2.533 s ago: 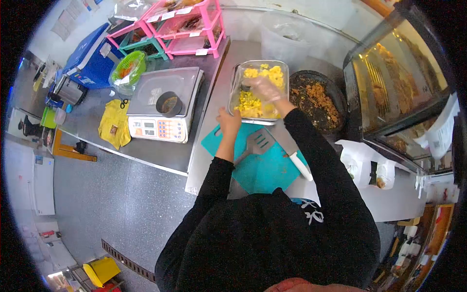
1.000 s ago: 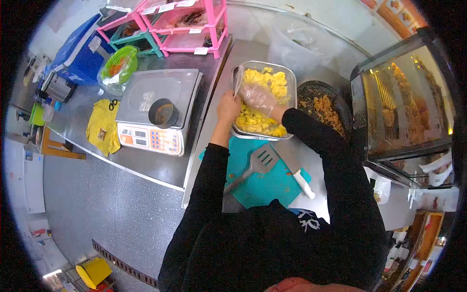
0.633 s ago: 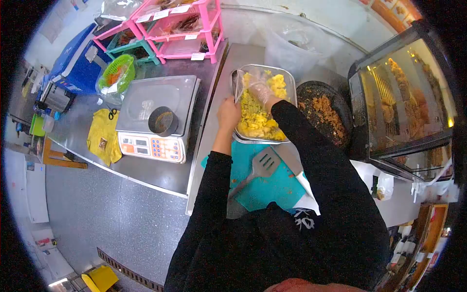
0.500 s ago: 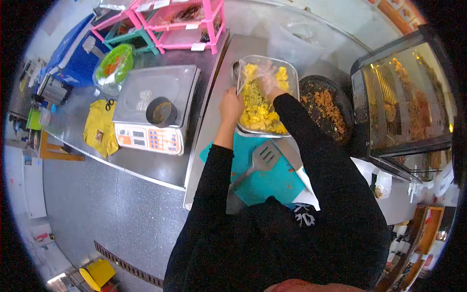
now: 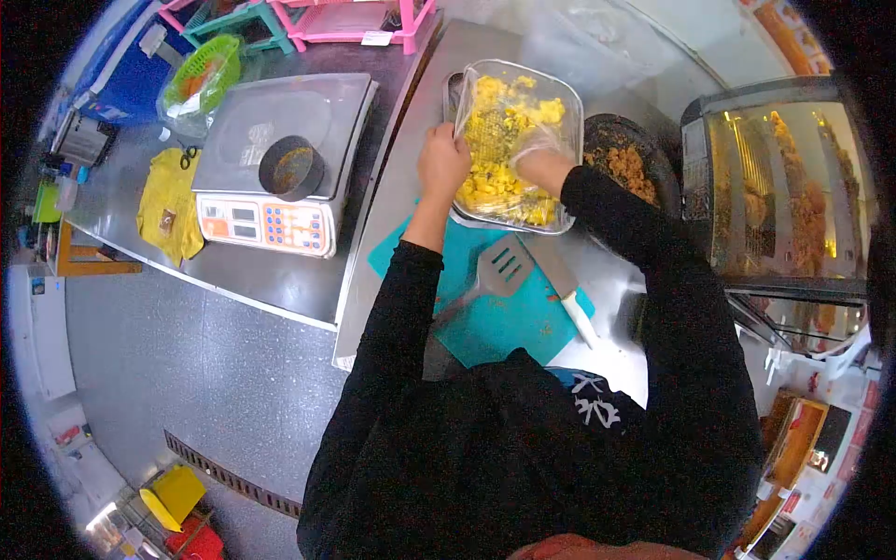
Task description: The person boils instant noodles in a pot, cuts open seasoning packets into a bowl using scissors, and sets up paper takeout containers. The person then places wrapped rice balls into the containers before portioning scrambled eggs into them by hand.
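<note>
A metal tray (image 5: 578,121) holds yellow scrambled pieces (image 5: 504,177). My left hand (image 5: 442,163) has its fingers closed round the tray's left rim, bare and without a glove. Over the right part of the food is my right hand (image 5: 543,161), covered by a clear plastic glove; its fingers are blurred, so what they hold cannot be made out. Below the tray lies a teal cutting board (image 5: 495,327), with a slotted spatula (image 5: 504,265) and a white-handled knife (image 5: 581,320) on it.
Right of the tray is a dark pan (image 5: 667,173) of brown crumbs, then a lit glass display case (image 5: 784,187). At left stand a scale (image 5: 271,224) with a small dark pot (image 5: 291,169), a yellow cloth (image 5: 171,205), a green basket (image 5: 219,70) and pink racks (image 5: 345,23).
My right hand has moved from the tray's upper part down to its right side. My left hand stays at the left rim. The whole view has shifted, so the counter sits higher.
</note>
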`<state>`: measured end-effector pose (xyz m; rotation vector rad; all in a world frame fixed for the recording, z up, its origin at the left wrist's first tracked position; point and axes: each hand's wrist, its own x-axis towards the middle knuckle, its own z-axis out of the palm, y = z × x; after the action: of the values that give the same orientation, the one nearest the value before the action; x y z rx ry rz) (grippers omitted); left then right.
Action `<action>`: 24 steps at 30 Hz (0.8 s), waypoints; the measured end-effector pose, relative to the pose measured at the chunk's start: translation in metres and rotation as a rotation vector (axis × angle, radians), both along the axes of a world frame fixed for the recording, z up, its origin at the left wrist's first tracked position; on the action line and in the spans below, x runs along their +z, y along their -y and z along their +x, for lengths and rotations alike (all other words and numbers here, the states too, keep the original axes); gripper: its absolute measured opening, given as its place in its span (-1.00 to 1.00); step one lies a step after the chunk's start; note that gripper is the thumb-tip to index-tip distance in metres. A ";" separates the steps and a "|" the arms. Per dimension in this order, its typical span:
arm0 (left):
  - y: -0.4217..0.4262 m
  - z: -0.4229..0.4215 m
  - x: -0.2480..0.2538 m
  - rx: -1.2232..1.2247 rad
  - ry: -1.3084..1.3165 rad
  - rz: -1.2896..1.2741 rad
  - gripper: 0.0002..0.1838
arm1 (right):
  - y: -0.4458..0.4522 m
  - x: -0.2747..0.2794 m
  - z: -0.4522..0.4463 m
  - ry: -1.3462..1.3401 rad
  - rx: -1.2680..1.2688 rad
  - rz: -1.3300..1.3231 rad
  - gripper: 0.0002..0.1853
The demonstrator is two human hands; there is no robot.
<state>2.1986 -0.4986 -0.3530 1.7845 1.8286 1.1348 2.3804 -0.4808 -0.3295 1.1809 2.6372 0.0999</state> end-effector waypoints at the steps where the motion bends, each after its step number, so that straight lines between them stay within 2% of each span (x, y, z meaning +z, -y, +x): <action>1: 0.001 0.000 0.002 0.006 0.013 0.000 -0.81 | 0.002 -0.010 0.007 -0.002 0.001 -0.001 -0.86; 3: 0.004 -0.001 0.004 0.015 0.023 -0.002 -0.81 | 0.008 -0.022 0.014 -0.183 0.096 0.207 -0.86; 4: 0.005 -0.001 0.005 0.012 0.040 0.020 -0.81 | 0.009 -0.023 0.013 -0.186 0.098 0.206 -0.86; 6: 0.007 -0.002 0.007 0.012 0.053 0.042 -0.80 | 0.010 -0.023 0.008 0.099 0.010 0.188 -0.86; 8: 0.007 -0.002 0.009 0.008 0.055 -0.030 -0.73 | 0.013 -0.025 0.008 0.108 0.044 0.210 -0.87; 16: 0.009 -0.003 0.006 -0.024 0.038 -0.001 -0.79 | 0.011 -0.032 0.021 0.056 0.156 0.156 -0.89; 20: 0.005 -0.005 0.008 -0.062 -0.032 -0.053 -0.80 | 0.005 -0.044 0.012 0.129 0.194 0.333 -0.88; 22: 0.008 -0.003 0.010 -0.044 -0.032 -0.048 -0.80 | 0.007 -0.040 0.010 -0.549 0.173 0.543 -0.87; 23: 0.007 -0.002 0.012 -0.024 -0.029 -0.036 -0.80 | 0.008 -0.037 0.011 -0.547 0.175 0.546 -0.87; 24: 0.009 -0.001 0.011 -0.027 -0.029 -0.041 -0.80 | 0.018 -0.018 0.006 -0.206 0.131 0.333 -0.87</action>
<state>2.1978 -0.5074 -0.3424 1.8062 1.8247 1.0600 2.3865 -0.4984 -0.3480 1.1661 2.9632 0.4835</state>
